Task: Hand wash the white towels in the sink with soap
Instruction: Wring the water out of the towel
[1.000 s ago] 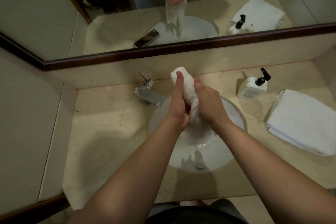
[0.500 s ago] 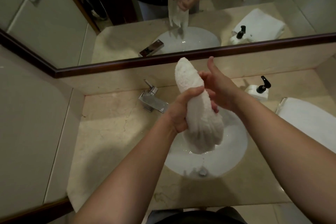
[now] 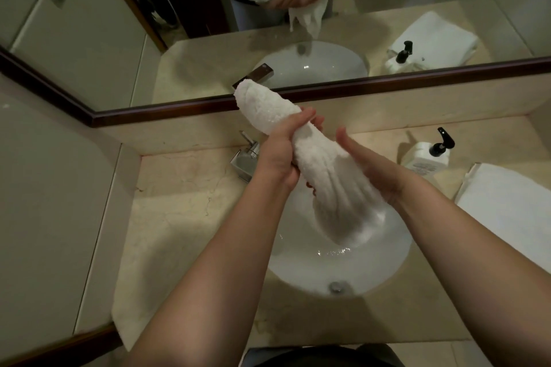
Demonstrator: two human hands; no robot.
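A wet white towel is bunched into a thick roll and held slanted above the round white sink. My left hand grips the roll near its middle, fingers curled over it. My right hand lies against the towel's right side lower down, thumb raised and palm cupping the cloth; its fingers are hidden behind the towel. The roll's lower end hangs wide over the basin. A white soap bottle with a black pump stands on the counter to the right.
A chrome tap stands behind my left hand. A folded white towel lies on the beige counter at the right. A dark-framed mirror runs along the back wall, and a side wall closes in the left.
The towel has tilted so that its top leans left toward the mirror. My right hand has slid down from the top of the roll to its lower right side.
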